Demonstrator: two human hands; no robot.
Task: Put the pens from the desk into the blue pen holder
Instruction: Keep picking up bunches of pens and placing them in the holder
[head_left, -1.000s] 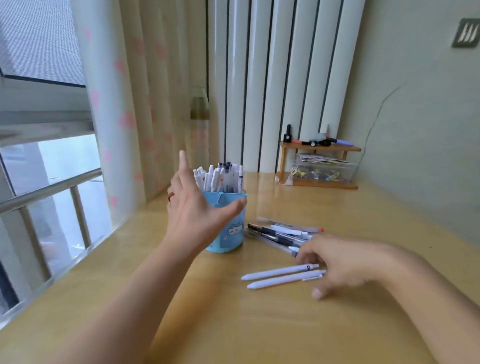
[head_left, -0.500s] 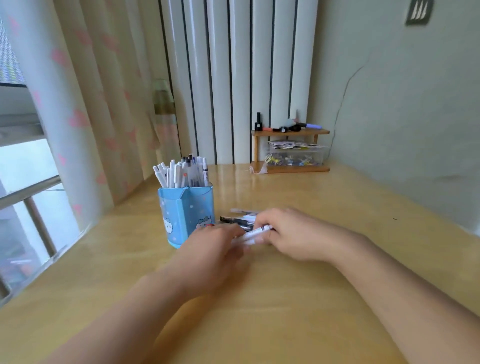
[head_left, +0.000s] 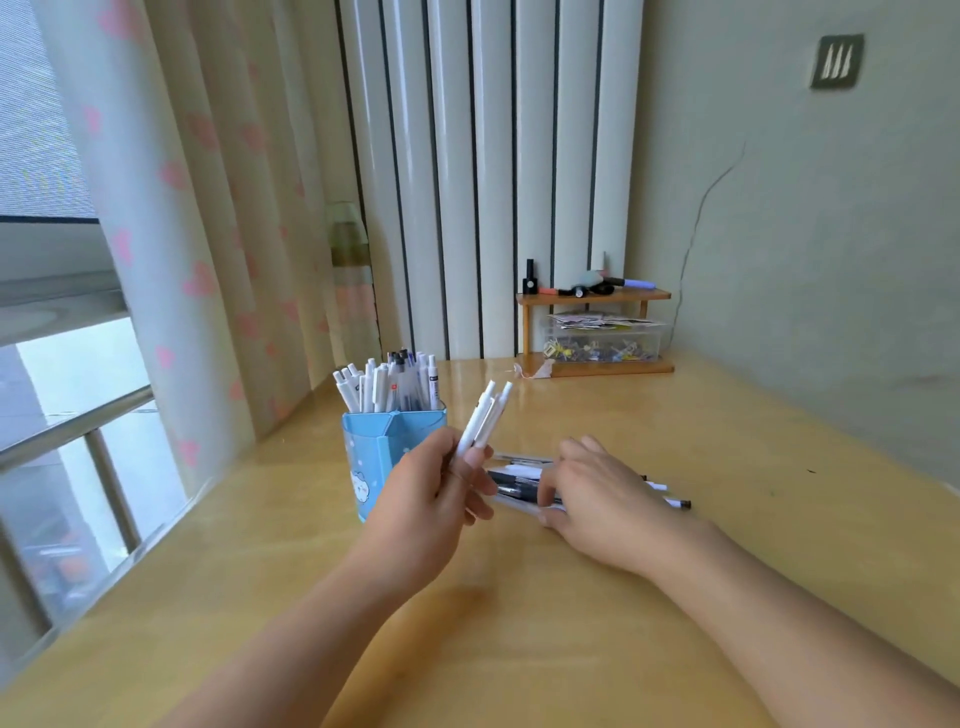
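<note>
Blue pen holder (head_left: 387, 457) stands on the wooden desk (head_left: 571, 649), packed with upright pens; left hand (head_left: 428, 506) partly covers its right side. Wooden shelf (head_left: 592, 296) sits far behind the holder, against the wall. Loose pens (head_left: 519, 483) lie right of the holder, mostly hidden under the right hand (head_left: 597, 493); count unclear. Right fingers curl over them, grip uncertain. Left fingers pinch two white pens (head_left: 483, 421), tilted up beside the holder's rim.
</note>
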